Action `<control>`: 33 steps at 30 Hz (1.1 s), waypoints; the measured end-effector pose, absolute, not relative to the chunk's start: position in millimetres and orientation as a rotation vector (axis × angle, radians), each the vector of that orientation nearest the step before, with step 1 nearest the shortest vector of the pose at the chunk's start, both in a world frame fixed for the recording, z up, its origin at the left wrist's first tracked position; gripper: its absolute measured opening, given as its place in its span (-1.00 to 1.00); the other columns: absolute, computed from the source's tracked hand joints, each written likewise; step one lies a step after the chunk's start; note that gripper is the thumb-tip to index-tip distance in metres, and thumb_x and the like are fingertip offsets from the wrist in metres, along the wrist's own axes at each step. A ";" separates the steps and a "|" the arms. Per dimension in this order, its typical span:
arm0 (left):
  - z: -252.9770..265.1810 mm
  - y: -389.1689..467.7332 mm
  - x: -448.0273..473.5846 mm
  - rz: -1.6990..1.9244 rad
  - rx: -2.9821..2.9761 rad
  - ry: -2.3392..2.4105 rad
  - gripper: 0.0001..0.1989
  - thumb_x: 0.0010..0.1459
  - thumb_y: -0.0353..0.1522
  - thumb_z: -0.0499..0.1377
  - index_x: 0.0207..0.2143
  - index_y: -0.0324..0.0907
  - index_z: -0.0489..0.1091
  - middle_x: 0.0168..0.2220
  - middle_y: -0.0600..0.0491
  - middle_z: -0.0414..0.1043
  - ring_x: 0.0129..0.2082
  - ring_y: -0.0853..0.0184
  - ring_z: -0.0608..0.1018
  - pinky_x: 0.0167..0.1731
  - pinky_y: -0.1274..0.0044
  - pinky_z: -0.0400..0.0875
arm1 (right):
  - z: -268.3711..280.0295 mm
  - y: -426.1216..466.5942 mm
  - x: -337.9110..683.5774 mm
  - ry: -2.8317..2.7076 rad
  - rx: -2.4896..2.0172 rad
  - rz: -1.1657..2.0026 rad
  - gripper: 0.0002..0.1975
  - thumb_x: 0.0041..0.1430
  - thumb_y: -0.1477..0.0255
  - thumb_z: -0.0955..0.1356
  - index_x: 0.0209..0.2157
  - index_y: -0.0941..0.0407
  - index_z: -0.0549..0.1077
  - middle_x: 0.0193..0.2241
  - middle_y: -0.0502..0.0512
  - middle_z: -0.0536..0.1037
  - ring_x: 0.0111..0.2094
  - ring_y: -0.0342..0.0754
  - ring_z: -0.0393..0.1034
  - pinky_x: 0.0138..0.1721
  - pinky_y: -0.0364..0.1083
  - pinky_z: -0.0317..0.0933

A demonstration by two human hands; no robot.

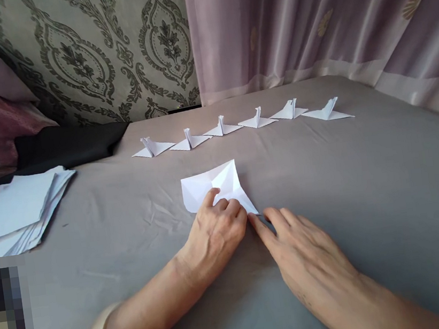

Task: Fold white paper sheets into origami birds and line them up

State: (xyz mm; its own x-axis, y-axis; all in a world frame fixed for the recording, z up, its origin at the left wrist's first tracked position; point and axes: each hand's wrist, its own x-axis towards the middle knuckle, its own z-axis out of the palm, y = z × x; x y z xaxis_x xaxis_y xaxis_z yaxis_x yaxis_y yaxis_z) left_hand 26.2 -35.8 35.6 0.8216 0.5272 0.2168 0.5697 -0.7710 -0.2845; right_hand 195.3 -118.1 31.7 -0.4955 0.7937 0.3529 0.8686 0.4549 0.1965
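Note:
A white sheet of paper with fold creases lies partly opened out on the grey cloth in front of me. My left hand rests on its near edge, fingers curled and closed on the paper, with the little finger stuck out over the sheet. The left thumb is hidden. My right hand lies palm down just to the right, thumb apart from the loosely bent fingers. Its thumb tip touches the paper's near right corner, close beside the left knuckles. What lies under both palms is hidden.
Several folded paper birds stand in a row behind the sheet. At the left lies a stack of white paper, with a black cloth beyond it. A pink curtain and patterned wall close off the back.

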 end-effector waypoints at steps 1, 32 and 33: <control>35.7 -35.6 26.0 -0.177 -2.665 -0.825 -0.75 0.19 -0.59 -0.03 -0.46 -0.22 0.34 -0.50 0.07 0.38 -0.51 0.33 0.45 -0.03 0.28 0.30 | 32.1 -116.9 194.9 -2.485 -1.459 -0.514 -0.45 0.01 0.75 0.10 -0.02 0.28 0.44 -0.11 0.39 0.54 -0.09 0.18 0.46 -0.17 0.12 0.44; 35.8 -34.1 24.7 -0.217 -2.662 -0.777 -0.73 0.26 -0.54 -0.04 -0.44 -0.22 0.37 -0.51 0.10 0.36 -0.52 0.36 0.43 -0.01 0.26 0.31 | 28.2 -116.4 195.6 -2.536 -1.480 -0.542 -0.44 -0.09 0.64 0.17 0.00 0.29 0.45 -0.05 0.38 0.52 -0.05 0.18 0.41 -0.15 0.12 0.42; 36.1 -34.1 24.7 -0.213 -2.664 -0.775 -0.73 0.26 -0.54 -0.04 -0.45 -0.22 0.36 -0.51 0.09 0.36 -0.52 0.36 0.43 -0.01 0.26 0.31 | 29.1 -116.4 195.4 -2.542 -1.478 -0.549 -0.45 -0.09 0.64 0.18 -0.01 0.30 0.45 -0.06 0.38 0.53 -0.07 0.19 0.42 -0.16 0.12 0.43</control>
